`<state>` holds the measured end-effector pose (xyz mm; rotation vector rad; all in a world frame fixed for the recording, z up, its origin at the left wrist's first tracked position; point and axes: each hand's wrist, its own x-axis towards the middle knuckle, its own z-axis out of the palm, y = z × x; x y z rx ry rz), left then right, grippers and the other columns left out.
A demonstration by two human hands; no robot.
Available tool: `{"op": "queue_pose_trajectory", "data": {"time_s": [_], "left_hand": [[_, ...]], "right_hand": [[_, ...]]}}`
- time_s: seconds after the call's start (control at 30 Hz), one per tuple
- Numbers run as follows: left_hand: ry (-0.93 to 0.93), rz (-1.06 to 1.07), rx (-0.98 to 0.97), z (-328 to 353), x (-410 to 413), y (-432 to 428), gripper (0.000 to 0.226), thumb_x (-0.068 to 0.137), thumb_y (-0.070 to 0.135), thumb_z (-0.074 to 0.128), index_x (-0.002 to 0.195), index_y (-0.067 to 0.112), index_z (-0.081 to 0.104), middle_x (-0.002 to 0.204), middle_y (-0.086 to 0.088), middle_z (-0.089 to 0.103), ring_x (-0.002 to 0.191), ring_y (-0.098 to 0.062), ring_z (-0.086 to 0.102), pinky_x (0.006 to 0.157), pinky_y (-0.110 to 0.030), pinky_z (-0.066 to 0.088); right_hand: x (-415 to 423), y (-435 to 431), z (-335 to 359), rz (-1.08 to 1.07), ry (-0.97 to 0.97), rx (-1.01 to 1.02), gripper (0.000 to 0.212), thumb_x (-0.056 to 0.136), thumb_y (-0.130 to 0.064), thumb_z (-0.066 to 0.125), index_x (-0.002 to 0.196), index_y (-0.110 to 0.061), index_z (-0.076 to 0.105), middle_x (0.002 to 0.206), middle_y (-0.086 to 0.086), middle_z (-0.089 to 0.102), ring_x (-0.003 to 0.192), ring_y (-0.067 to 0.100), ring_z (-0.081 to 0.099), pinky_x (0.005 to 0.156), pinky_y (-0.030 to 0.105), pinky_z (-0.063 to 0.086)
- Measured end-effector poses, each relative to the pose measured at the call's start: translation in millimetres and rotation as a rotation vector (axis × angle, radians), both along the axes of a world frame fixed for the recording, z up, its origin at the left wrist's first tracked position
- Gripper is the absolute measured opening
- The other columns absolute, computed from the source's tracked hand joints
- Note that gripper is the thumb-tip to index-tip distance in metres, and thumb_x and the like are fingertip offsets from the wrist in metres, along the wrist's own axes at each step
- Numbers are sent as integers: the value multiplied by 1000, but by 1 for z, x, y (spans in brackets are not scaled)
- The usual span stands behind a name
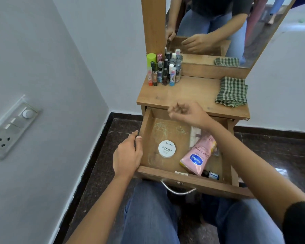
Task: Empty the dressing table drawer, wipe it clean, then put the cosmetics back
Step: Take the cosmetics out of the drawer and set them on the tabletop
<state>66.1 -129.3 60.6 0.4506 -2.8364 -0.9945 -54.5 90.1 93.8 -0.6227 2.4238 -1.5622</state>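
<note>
the dressing table has its drawer pulled far out over the person's knees, and the drawer is only partly emptied. the left hand grips the drawer's left wall, fingers curled over the rim. the right hand hovers above the back of the drawer, fingers loosely curled; it is blurred, but nothing shows between them. a checked cloth lies folded on the right of the top, and a tight cluster of bottles stands at the back left. in the drawer lie a pink tube, a round white tin and a small dark bottle tucked against the front wall, partly under the tube.

risks, as i judge them: weight from the left hand could tilt the extended drawer; 1 more thing set among the crowded bottles could topple them; the small bottle could be missed before wiping.
</note>
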Motion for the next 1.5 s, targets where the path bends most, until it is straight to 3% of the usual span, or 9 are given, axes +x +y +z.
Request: {"op": "queue_pose_trajectory", "data": {"time_s": [0.17,0.27,0.4,0.53,0.8,0.97,1.1,1.33,1.5], "left_hand": [[11,-17,-16,-1,0,1,40,100,39,40,135,28,55,125,-1,65,111,-26,61,89,-38,47],[10,-15,-20,-3,-1,0,40,100,40,40,134,28,56,124,-1,66,111,-26,61,91,-41,48],[13,-12,-13,-5,-2,-1,41,99,43,38,133,28,56,103,-4,71,98,-26,65,84,-41,51],[5,-6,-19,-5,-2,-1,42,98,44,37,132,30,57,96,-6,71,92,-27,65,83,-43,53],[8,-15,-26,-2,-1,0,41,99,43,38,133,28,56,96,-7,71,90,-24,65,81,-41,53],[5,-8,-17,-1,-1,1,41,99,43,38,132,28,57,91,-6,71,86,-23,65,79,-41,53],[-2,-9,-13,0,0,1,41,99,44,37,133,30,56,91,-5,71,84,-23,66,77,-41,54],[-7,-10,-15,4,1,3,40,100,42,38,133,28,56,93,-3,71,86,-21,66,77,-39,54],[-4,-8,-6,5,1,2,40,100,42,38,133,29,57,90,-4,71,82,-20,66,73,-36,53]], "right_hand": [[46,55,1,378,-75,764,10,82,-16,69,93,-17,69,82,-7,67,71,2,58,66,16,44],[66,70,-9,427,-196,1021,15,81,-16,67,96,-17,68,91,-6,67,81,6,59,71,20,47],[82,75,-21,380,-207,1098,28,82,-19,66,110,-22,64,100,-6,66,89,12,61,75,22,50],[91,70,-38,359,-115,1065,64,82,-25,67,140,-28,41,116,0,62,101,16,58,83,31,52],[96,60,-53,319,-65,1121,29,83,-38,66,103,-19,59,88,-4,54,81,15,54,70,30,50],[95,58,-44,334,-70,1023,19,84,-30,64,74,-24,49,68,-12,47,71,11,52,66,26,47],[79,60,-15,190,-56,642,11,81,-22,69,89,-16,64,77,-8,63,72,6,59,66,22,49],[-2,19,40,-269,238,152,11,83,-20,69,90,-14,65,77,-2,63,66,4,53,62,16,45],[-57,-19,30,-454,261,64,11,80,-16,68,88,-9,64,74,-2,61,62,2,48,60,13,43]]}}
